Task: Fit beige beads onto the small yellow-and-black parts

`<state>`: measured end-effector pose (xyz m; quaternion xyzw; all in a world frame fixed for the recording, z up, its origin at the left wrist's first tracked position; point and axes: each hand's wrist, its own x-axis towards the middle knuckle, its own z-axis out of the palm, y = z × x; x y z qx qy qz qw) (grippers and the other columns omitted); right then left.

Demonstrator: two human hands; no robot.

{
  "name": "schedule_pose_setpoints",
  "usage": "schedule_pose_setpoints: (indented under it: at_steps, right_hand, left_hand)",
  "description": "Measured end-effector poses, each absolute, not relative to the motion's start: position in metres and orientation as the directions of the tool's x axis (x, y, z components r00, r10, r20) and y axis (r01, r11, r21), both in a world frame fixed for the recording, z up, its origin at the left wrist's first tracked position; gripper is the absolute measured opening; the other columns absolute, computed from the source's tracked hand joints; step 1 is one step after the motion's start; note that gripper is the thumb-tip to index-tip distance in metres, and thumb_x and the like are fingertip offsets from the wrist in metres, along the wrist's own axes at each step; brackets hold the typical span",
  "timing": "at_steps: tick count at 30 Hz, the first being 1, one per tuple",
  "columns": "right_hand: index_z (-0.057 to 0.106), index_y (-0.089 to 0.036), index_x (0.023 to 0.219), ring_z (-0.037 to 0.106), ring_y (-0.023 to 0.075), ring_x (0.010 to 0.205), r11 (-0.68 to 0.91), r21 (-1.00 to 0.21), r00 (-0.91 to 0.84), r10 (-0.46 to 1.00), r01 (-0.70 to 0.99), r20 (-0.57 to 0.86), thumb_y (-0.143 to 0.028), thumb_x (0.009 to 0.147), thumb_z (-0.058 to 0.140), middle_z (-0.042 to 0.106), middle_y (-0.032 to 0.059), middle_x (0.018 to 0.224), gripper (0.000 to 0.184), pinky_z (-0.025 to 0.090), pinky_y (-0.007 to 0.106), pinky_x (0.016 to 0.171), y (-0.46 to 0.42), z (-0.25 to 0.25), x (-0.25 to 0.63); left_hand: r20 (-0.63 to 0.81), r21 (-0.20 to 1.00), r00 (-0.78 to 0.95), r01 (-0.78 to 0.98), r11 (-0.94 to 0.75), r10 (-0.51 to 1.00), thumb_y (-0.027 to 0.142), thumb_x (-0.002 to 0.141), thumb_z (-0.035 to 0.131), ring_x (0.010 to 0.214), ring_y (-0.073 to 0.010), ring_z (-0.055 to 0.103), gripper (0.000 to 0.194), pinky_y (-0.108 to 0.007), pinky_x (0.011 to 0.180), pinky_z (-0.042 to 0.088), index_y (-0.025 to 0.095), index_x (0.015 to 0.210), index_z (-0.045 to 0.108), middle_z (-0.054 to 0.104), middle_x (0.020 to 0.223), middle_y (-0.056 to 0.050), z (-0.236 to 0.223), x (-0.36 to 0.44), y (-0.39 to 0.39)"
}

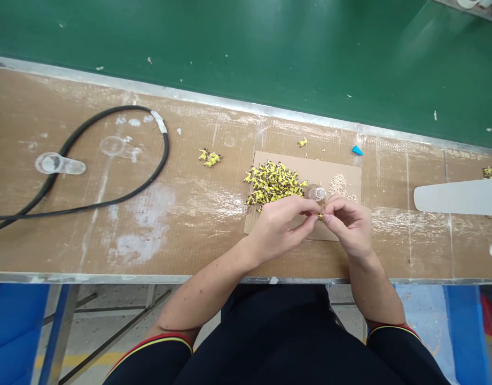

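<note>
From where I watch, the left hand (281,222) is drawn into a pinch, thumb and fingertips nearly together on one end of a small yellow piece (320,217). The right hand (350,224) meets it from the other side, thumb against curled fingers, gripping the same piece, so it sits between the two sets of fingertips, above the lower part of a cardboard sheet (310,167); at this scale I can't make out its finer shape. Just beyond the fingers I see a clear container (318,193), its base partly hidden from me. On its left, a heap of yellow-and-dark pieces (273,179) spreads over the sheet's left edge; on its right are loose pale beads (337,183). Farther out, on the brown tabletop (205,224), I find a lone yellow piece (302,143) above the sheet, a blue cone-like bit (357,151) past its upper right corner, and a small cluster (210,157) of yellow pieces left of the heap. At far left a black cable (165,155) loops around one clear scoop (111,145) and passes beneath another scoop (73,167). A white strip (454,197) enters from the right.
</note>
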<state>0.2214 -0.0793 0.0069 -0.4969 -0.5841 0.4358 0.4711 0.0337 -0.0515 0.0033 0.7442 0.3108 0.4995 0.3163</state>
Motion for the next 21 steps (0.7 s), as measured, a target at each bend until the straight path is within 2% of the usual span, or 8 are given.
schedule_pose_setpoints:
  at_steps: [6,10,16,21]
  right_hand:
    - [0.071,-0.023,0.078,0.053,0.0146,0.065,0.139,-0.980,-0.060,0.989,0.142,0.131,-0.020,0.087,0.072,0.060,-0.0008,0.070,0.010,0.041,0.028,0.058,-0.0801,0.0074,0.2205]
    - [0.070,-0.023,0.078,0.053,0.0142,0.064,0.141,-0.978,-0.058,0.989,0.152,0.133,-0.018,0.087,0.071,0.060,-0.0013,0.069,0.010,0.040,0.028,0.059,-0.0802,0.0077,0.2201]
    - [0.067,-0.022,0.076,0.052,0.0136,0.063,0.130,-0.984,-0.056,0.991,0.119,0.124,-0.017,0.085,0.070,0.058,-0.0023,0.068,0.011,0.040,0.027,0.059,-0.0804,0.0078,0.2175]
    - [0.065,-0.022,0.074,0.050,0.0134,0.062,0.106,-0.989,-0.062,0.993,0.103,0.100,-0.019,0.084,0.070,0.058,-0.0023,0.068,0.012,0.040,0.027,0.058,-0.0803,0.0083,0.2162]
  left_hand:
    - [0.549,0.803,0.308,0.063,-0.592,0.777,0.005,0.090,0.069,0.081,-0.0122,0.076,0.013,-0.021,0.077,0.063,0.016,0.096,0.073,0.079,0.089,-0.005,0.0035,0.0348,-0.0507]
    - [0.460,0.872,0.315,0.018,-0.490,0.830,0.006,0.090,0.068,0.080,-0.0125,0.076,0.017,-0.023,0.075,0.063,0.019,0.096,0.077,0.079,0.090,-0.004,0.0049,0.0346,-0.0512]
    - [0.245,0.969,0.364,-0.117,-0.217,0.899,0.009,0.086,0.070,0.072,-0.0107,0.071,0.013,-0.021,0.067,0.061,0.017,0.092,0.079,0.076,0.081,-0.003,0.0086,0.0340,-0.0513]
    - [0.017,0.971,0.406,-0.226,0.082,0.914,0.014,0.083,0.073,0.073,-0.0114,0.074,0.015,-0.021,0.069,0.064,0.016,0.097,0.077,0.079,0.088,-0.005,0.0081,0.0358,-0.0541]
